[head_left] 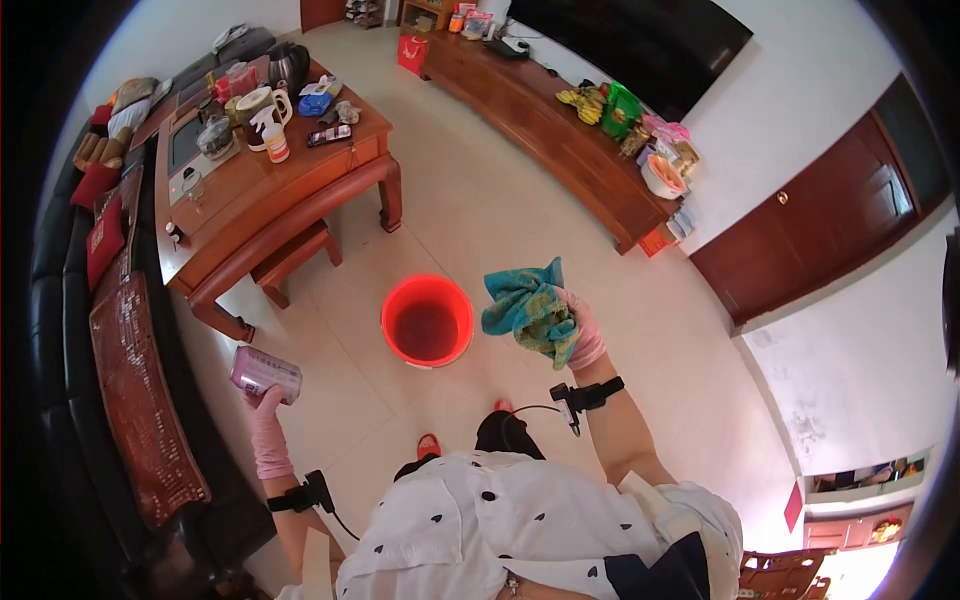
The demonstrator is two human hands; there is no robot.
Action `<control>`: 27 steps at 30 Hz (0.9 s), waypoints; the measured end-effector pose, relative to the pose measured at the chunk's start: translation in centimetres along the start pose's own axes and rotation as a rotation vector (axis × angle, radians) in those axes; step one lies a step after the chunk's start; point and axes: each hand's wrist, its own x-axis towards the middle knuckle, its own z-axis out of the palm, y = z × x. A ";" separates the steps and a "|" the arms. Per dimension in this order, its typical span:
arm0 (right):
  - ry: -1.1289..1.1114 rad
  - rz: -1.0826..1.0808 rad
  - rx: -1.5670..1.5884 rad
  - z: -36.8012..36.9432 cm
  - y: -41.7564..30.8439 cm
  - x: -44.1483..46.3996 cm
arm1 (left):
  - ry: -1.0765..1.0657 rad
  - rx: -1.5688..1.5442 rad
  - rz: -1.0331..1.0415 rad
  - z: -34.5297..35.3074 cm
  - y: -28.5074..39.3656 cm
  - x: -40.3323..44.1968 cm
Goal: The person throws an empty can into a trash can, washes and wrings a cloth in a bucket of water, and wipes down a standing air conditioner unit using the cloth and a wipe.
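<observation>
In the lower left of the frame, the left hand (264, 412) is closed on a purple can (266, 372), holding it from the side nearest the person. The can is probably light if it has nothing inside, but its content cannot be seen. Its wall looks smooth and rather stiff, so it may slip a little or dent under a hard squeeze; the middle of the body seems the best place to hold. It lies on its side in the hand, and its long axis goes from upper left to lower right, only slightly sloping. I cannot tell surely which end is the top. Right of the frame's centre, the right hand (586, 332) grips a bunched green cloth (530, 305) by its right side. The cloth should be soft and floppy, and heavier if wet, which I cannot tell; a thick fold gives a safer hold than one corner. Being crumpled, it has no clear long axis, but its loose parts point to the left and upward. The red bucket (427, 287) stands on the floor (350, 425) between the hands, apart from both.
</observation>
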 end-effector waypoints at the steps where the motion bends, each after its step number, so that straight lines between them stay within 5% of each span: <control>1: -0.017 -0.035 -0.041 -0.7 0.2 -0.3 | 0.011 -0.003 0.006 -0.2 -0.1 -0.8; 4: 0.092 0.159 -0.185 -1.2 -6.8 -4.1 | 0.116 -0.113 -0.128 5.1 -6.9 -7.3; 7: 0.167 0.330 -0.196 -5.6 -4.0 1.5 | 0.234 -0.068 -0.075 4.1 -5.0 -5.3; 9: 0.147 0.483 -1.318 -12.0 -2.1 6.7 | 0.288 0.059 -0.134 3.5 -4.6 -4.0; 10: 0.115 0.491 -1.319 -14.1 -1.0 8.3 | 0.345 0.079 -0.083 4.0 -4.1 -3.2; 12: 0.219 0.392 -1.967 -17.5 0.2 11.4 | 0.397 0.085 -0.068 4.8 -4.5 -1.8; 15: 0.280 0.313 -1.702 -21.3 0.9 15.7 | 0.506 0.147 -0.043 5.6 -2.9 -1.1; 16: 0.219 0.440 -1.305 -22.0 0.1 17.2 | 0.538 0.157 -0.059 6.1 -2.3 -1.0; 17: 0.193 0.450 -1.297 -22.6 -0.3 18.8 | 0.564 0.163 -0.072 6.5 -1.7 -0.5; 19: 0.266 0.620 -0.471 -24.0 -0.3 21.0 | 0.591 0.164 -0.060 8.6 -0.4 0.1; 20: 0.346 0.713 -1.438 -24.2 0.2 22.9 | 0.601 0.149 -0.051 9.4 0.1 0.0; 21: 0.328 0.725 -1.438 -23.1 0.3 23.9 | 0.618 0.159 -0.055 9.8 0.1 -0.2; 23: 0.407 0.357 -1.610 -20.2 0.6 24.7 | 0.710 0.251 -0.101 10.0 0.0 -1.4; 24: 0.420 0.283 -1.491 -25.5 4.1 26.6 | 0.729 0.271 -0.093 9.9 0.2 -2.0; 27: 0.289 0.162 -1.421 -23.8 4.5 30.2 | 0.746 0.258 -0.141 9.5 0.3 -4.1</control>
